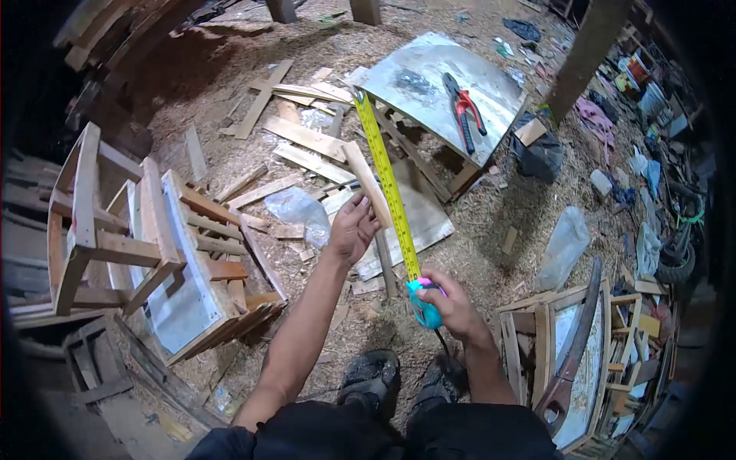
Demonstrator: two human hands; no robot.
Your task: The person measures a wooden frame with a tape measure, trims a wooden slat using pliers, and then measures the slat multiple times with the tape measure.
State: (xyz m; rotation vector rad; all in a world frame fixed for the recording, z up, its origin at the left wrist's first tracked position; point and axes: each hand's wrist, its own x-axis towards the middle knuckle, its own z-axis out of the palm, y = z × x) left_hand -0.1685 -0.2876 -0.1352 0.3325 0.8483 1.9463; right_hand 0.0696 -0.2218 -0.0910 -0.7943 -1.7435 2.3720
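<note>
Gripping wooden slat (366,182) in left hand (351,228); right hand (452,303) clasped around tape measure (424,305), yellow blade (387,184) running toward 11 o'clock alongside slat, touching, left hand nearer.

Sawdust floor (491,253), wood offcuts (307,138), plastic bags (295,207)

We see a yellow tape blade with black marks (387,184) running from a turquoise plastic tape case (424,308); far right lie red-handled black metal pliers (463,109) on a grey sheet-metal tabletop (429,69).
</note>
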